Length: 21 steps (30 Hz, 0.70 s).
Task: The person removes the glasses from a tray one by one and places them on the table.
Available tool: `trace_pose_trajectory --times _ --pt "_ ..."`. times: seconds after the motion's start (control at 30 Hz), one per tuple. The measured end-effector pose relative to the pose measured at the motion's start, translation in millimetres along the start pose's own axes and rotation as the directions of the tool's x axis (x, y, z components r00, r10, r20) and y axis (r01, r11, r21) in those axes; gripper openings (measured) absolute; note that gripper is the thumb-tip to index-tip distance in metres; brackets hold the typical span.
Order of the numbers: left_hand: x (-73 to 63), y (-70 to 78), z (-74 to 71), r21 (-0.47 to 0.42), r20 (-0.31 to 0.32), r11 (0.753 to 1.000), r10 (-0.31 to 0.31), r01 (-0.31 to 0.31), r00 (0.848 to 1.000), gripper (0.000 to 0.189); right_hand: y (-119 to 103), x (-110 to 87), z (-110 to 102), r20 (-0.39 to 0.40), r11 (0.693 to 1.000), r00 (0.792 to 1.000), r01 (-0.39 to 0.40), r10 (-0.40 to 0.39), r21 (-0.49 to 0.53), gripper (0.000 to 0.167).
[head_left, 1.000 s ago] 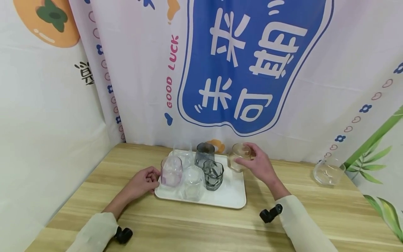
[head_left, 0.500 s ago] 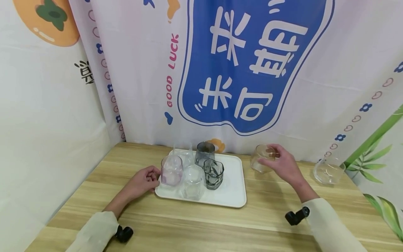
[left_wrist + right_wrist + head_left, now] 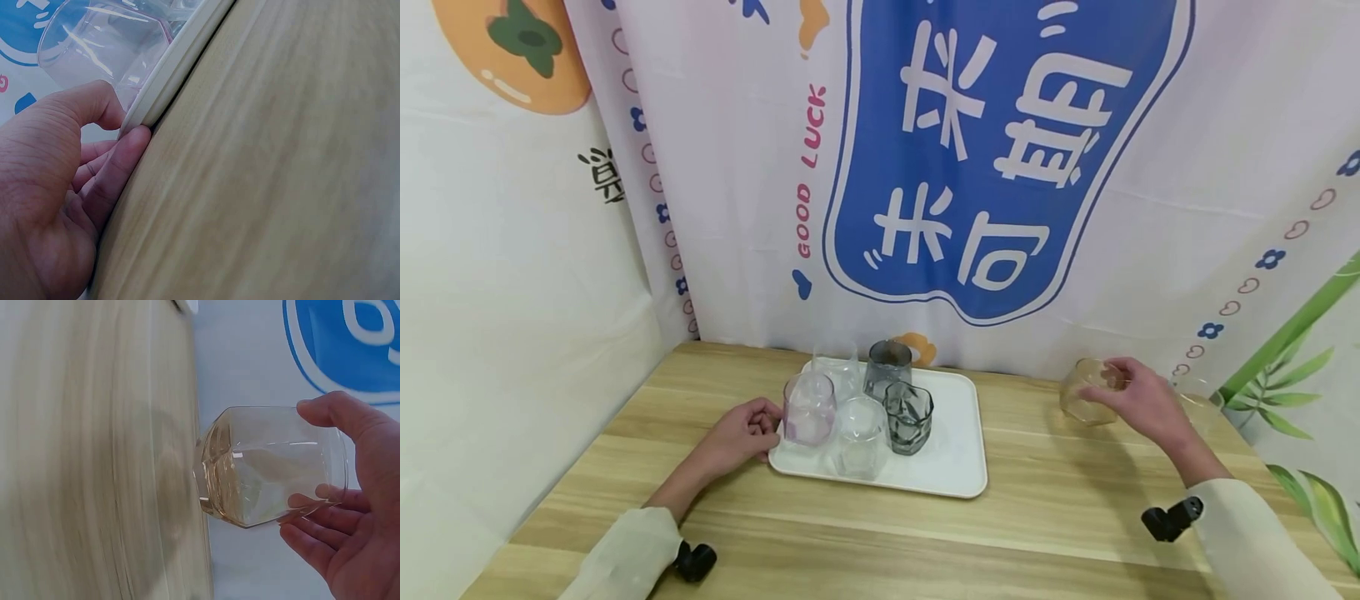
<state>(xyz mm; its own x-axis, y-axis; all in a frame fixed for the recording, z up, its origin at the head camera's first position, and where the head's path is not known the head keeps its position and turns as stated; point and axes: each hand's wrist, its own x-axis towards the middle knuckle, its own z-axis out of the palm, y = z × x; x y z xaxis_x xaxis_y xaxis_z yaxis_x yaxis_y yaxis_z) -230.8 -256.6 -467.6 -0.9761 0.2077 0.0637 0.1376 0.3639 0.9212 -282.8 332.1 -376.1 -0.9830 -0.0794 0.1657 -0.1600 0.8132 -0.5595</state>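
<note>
My right hand holds an amber-tinted drinking glass near its rim, thumb on one side and fingers on the other. In the right wrist view the glass is off the table, its faceted base toward the wood. My left hand pinches the left edge of a white tray; the left wrist view shows thumb and finger at the tray's rim. On the tray stand a pinkish glass, a dark grey glass, a smoky faceted glass and clear glasses, one in front.
A clear glass stands at the table's far right, partly hidden behind my right hand. The wooden table meets a printed cloth at the back. The tray's right part bears no glass.
My right hand has carried the amber glass from over the tray's back right corner rightward, to near the clear glass at the far right. My left hand stays at the tray's edge.
</note>
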Motion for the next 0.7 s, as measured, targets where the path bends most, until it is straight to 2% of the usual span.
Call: trace_pose_trajectory --times 0.33,0.7 --pt "1.2 -2.1 0.3 0.002 -0.002 1.0 -0.006 0.006 1.0 0.035 28.4 -1.6 -21.5 -0.003 0.999 0.999 -0.036 0.036 -0.026 0.09" --pt "-1.0 0.9 1.0 0.014 -0.01 1.0 -0.005 0.005 1.0 0.035 44.0 1.3 -23.7 -0.041 0.997 0.998 -0.04 0.038 -0.062 0.085"
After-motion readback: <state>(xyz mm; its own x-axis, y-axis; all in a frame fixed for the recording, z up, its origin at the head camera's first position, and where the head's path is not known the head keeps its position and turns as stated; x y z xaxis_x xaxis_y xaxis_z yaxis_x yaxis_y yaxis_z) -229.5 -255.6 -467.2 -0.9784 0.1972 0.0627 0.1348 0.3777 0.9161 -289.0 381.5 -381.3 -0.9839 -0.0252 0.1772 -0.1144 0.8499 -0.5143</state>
